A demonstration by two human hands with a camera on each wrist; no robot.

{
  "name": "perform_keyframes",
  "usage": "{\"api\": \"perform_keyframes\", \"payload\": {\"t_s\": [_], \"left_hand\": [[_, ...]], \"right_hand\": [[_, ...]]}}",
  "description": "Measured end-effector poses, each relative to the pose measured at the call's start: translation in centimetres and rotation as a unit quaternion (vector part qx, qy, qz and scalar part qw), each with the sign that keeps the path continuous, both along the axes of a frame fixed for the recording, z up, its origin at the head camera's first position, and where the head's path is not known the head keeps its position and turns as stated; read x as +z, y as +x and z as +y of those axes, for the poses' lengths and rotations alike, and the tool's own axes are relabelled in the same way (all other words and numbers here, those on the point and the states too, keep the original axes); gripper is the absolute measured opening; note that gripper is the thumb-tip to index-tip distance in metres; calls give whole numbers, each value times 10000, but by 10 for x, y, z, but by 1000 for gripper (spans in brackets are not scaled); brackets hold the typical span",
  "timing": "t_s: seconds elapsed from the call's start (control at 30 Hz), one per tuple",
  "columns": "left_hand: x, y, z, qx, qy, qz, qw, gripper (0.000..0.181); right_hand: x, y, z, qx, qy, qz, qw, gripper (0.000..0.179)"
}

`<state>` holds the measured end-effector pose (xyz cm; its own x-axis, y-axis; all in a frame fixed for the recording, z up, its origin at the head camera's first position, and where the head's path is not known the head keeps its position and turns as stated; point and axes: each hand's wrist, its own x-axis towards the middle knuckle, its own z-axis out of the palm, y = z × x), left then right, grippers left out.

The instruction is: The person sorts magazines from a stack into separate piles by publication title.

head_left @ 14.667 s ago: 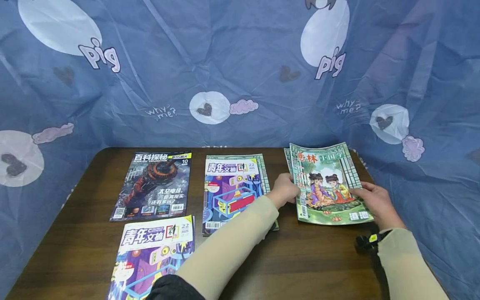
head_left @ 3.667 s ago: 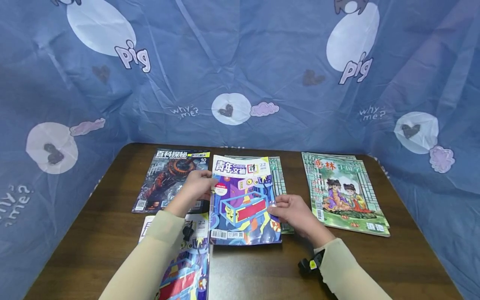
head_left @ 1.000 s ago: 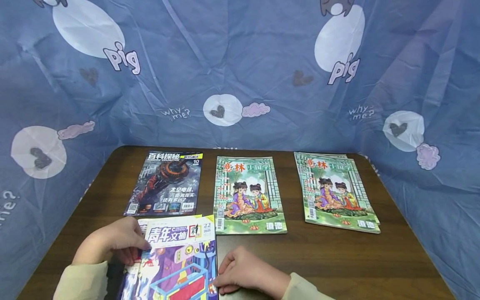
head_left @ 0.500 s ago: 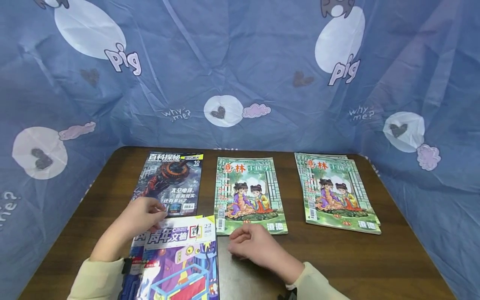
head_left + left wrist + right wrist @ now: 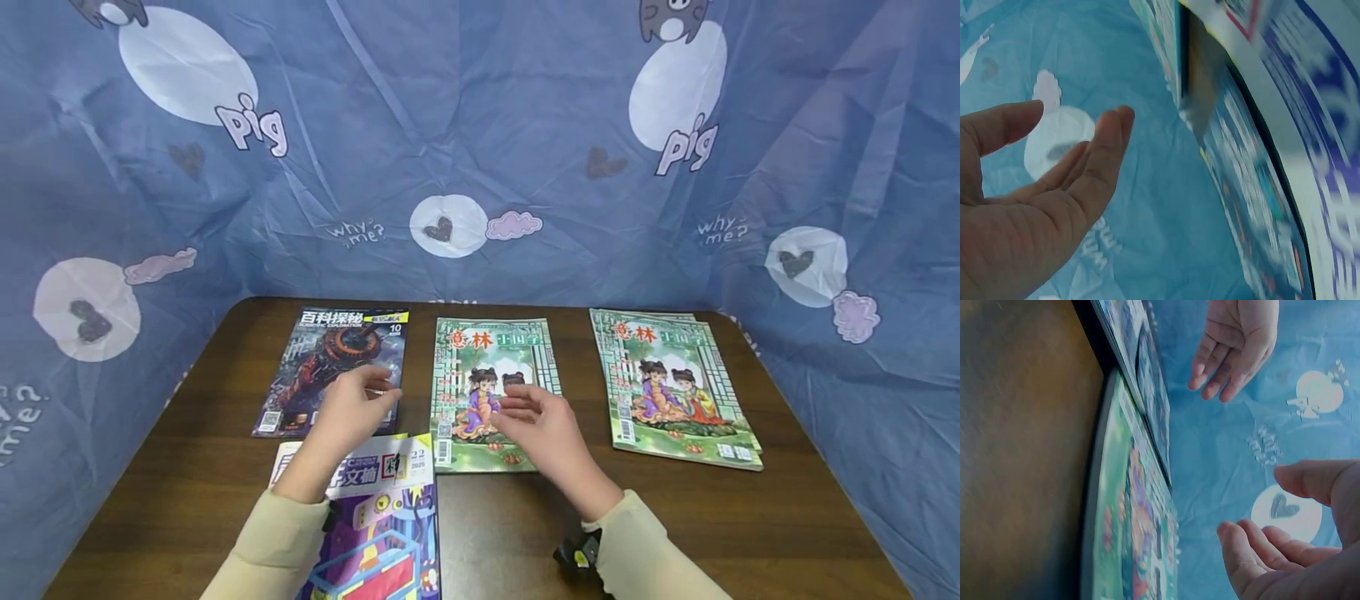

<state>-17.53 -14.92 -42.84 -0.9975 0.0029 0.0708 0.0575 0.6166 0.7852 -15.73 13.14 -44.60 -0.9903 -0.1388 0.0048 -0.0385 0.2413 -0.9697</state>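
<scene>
My left hand (image 5: pixel 352 408) hovers over the lower right of a dark science magazine (image 5: pixel 322 358), fingers loosely bent and holding nothing. My right hand (image 5: pixel 543 437) is above a green magazine (image 5: pixel 465 371) in the middle, covering part of its cover; its thumb and fingers are apart with nothing between them. In the right wrist view both hands are raised off the covers. Purple-and-white magazines (image 5: pixel 382 533) overlap at the front left, partly hidden by my left forearm. Several green magazines (image 5: pixel 675 392) with the same cover are stacked at the right.
The brown wooden table (image 5: pixel 675 533) carries all the magazines. A blue printed cloth (image 5: pixel 480 150) hangs behind it and around both sides. A small black device (image 5: pixel 577 554) is strapped at my right wrist.
A green magazine joined the right stack. The purple magazine from the middle was moved onto the front-left one and released, baring the green cover. Both hands then moved up and right.
</scene>
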Motion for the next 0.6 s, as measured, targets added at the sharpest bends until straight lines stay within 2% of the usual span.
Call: {"api": "perform_keyframes", "payload": {"t_s": [0.27, 0.43, 0.6], "left_hand": [[-2, -14, 24, 6, 271, -273, 9993, 47], [-4, -24, 30, -34, 435, -233, 9988, 48], [-12, -33, 33, -60, 736, -404, 9964, 48]], "right_hand": [[1, -26, 15, -607, 188, 210, 9978, 42], [0, -38, 27, -856, 103, 166, 9961, 42], [-3, -50, 39, -1074, 145, 149, 9940, 45]]}}
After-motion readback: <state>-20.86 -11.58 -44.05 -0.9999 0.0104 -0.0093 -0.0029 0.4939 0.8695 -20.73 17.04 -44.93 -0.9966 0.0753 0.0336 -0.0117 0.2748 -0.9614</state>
